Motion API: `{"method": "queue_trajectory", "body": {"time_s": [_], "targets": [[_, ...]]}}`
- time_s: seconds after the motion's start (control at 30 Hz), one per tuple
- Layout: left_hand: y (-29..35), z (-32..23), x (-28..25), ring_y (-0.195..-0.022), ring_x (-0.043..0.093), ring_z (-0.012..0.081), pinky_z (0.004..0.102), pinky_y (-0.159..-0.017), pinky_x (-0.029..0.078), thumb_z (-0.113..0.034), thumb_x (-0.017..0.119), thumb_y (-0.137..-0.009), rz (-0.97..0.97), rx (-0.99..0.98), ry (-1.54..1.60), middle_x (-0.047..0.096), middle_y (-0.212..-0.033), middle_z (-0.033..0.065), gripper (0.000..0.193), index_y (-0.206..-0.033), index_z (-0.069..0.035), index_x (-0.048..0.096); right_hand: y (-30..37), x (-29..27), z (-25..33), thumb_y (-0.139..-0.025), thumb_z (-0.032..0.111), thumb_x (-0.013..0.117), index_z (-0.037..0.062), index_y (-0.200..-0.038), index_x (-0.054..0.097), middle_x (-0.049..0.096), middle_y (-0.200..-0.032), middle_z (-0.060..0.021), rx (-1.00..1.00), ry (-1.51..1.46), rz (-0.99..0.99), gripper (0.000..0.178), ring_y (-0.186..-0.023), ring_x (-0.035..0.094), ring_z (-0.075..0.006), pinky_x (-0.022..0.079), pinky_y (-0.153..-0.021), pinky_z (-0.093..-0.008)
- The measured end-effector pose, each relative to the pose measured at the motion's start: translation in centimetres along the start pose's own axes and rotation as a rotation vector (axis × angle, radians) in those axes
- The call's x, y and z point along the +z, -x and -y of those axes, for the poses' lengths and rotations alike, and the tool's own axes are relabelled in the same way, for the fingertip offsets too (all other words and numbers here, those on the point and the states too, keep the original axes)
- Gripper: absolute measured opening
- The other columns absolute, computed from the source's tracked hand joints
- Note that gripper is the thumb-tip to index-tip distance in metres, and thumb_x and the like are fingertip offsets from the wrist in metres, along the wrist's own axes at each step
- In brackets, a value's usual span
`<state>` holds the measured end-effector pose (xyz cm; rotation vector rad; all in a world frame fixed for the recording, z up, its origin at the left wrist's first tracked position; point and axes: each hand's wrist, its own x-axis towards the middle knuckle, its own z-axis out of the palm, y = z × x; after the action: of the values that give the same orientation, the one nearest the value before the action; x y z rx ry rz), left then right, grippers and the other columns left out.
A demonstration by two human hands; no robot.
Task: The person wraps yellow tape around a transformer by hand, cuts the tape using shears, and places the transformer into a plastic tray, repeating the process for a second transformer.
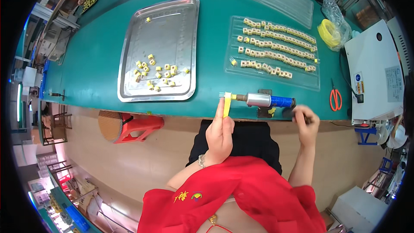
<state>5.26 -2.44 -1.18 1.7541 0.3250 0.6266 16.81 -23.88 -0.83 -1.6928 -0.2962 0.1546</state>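
At the table's front edge is a small hand-cranked winder with a silver and blue barrel (258, 99). On its left end sits a small pin-legged part (222, 96), with a strip of yellow tape (227, 107) hanging down from it. My left hand (220, 137) pinches the lower end of the tape, index finger stretched up beside the part. Motion blurs my right hand (307, 125), its fingers curled round the dark crank handle (308, 120) at the winder's right end. The metal tray (161, 30) to the left holds several loose yellow-wrapped coil parts (167, 74).
A clear plastic tray (276, 81) with rows of similar parts lies ahead right; another clear tray (276, 0) is behind it. Red-handled scissors (335, 99), a white machine (375, 69) and a yellow roll (329, 33) in plastic stand right. A red stool (144, 127) is below left.
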Motion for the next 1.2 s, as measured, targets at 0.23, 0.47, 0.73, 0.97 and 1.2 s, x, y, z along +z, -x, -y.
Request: {"method": "queue_trajectory", "body": {"time_s": [0.23, 0.47, 0.73, 0.97, 1.2], "targets": [[-1.1, -0.4, -0.6, -0.054, 0.039, 0.0051, 0.0187, -0.052, 0.035, -0.010, 0.038, -0.095, 0.065, -0.153, 0.248, 0.043, -0.063, -0.0011, 0.041, -0.134, 0.005, 0.032, 2.3, -0.2, 3.9, -0.087, 0.011, 0.056, -0.0004, -0.090, 0.061, 0.052, -0.075, -0.0014, -0.076, 0.094, 0.041, 0.012, -0.064, 0.044, -0.0069, 0.033, -0.056, -0.0187], [-1.0, -1.5, -1.2, -0.053, 0.037, 0.0042, 0.0177, -0.048, 0.031, -0.012, 0.040, -0.096, 0.108, -0.324, 0.548, 0.046, -0.065, 0.0003, 0.039, -0.132, 0.001, 0.034, 2.6, -0.1, 3.3, -0.088, 0.010, 0.056, -0.0008, -0.105, 0.058, 0.057, -0.076, -0.0009, 0.045, 0.019, 0.045, 0.020, -0.067, 0.050, -0.0054, 0.037, -0.058, -0.0188], [-1.5, -1.9, -2.2, -0.051, 0.048, 0.0074, 0.0184, -0.044, 0.038, -0.011, 0.043, -0.094, 0.170, -0.387, 0.747, 0.062, -0.079, 0.0134, 0.022, -0.110, 0.002, 0.050, 3.1, -2.1, 4.3, -0.082, -0.004, 0.057, -0.0045, -0.113, 0.054, 0.055, -0.094, -0.0035, -0.043, 0.177, -0.053, 0.032, -0.085, 0.052, -0.0085, 0.042, -0.075, -0.0216], [-1.9, -2.5, -2.7, -0.054, 0.053, 0.0079, 0.0191, -0.048, 0.045, -0.014, 0.045, -0.093, 0.194, -0.488, 0.790, 0.062, -0.079, 0.0117, 0.021, -0.107, 0.001, 0.052, 1.1, 4.1, 9.2, -0.066, -0.012, 0.063, 0.0005, -0.106, 0.060, 0.061, -0.095, -0.0102, -0.627, 0.673, -0.051, 0.042, -0.089, 0.055, -0.0234, 0.044, -0.078, -0.0300], [-2.1, -1.7, -3.2, -0.057, 0.054, 0.0092, 0.0206, -0.050, 0.047, -0.015, 0.046, -0.093, 0.203, -0.454, 0.671, 0.063, -0.084, 0.0144, 0.031, -0.120, 0.001, 0.044, -0.7, 5.0, 8.9, -0.069, -0.010, 0.061, 0.0026, -0.101, 0.059, 0.060, -0.094, -0.0091, -0.504, 0.597, -0.205, 0.034, -0.080, 0.056, -0.0203, 0.046, -0.063, -0.0273]]}}
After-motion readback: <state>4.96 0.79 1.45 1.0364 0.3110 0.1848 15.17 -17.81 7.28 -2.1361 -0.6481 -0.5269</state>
